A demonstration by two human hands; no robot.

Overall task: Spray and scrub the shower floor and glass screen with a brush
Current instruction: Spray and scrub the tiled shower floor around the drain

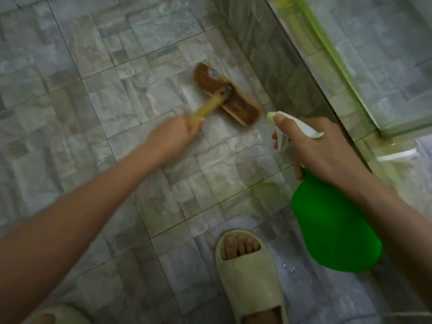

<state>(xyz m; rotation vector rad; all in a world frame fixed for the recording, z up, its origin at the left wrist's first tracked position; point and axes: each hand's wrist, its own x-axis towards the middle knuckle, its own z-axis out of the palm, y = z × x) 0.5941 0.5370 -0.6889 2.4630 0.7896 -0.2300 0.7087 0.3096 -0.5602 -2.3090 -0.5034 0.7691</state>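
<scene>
My left hand (171,139) grips the wooden long-handled scrubbing brush (228,97) (blurred) on the grey stone-tiled shower floor (93,90); my right hand (315,148), fingers curled, holds the green plastic spray bottle (334,228).

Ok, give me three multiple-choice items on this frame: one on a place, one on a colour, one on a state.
1. Where is the brush?
A. on the floor tiles, beside the low tiled kerb
B. inside a bucket
C. on a shelf

2. What colour is the body of the spray bottle?
A. blue
B. green
C. red

3. What is the right hand doing?
A. hanging open and empty
B. gripping the brush handle
C. holding the spray bottle at its white trigger head

Answers:
1 A, its brown head lies on the tiles close to the kerb.
2 B, the body is bright green.
3 C, its fingers wrap the bottle's neck; the left hand has the brush handle.
</scene>
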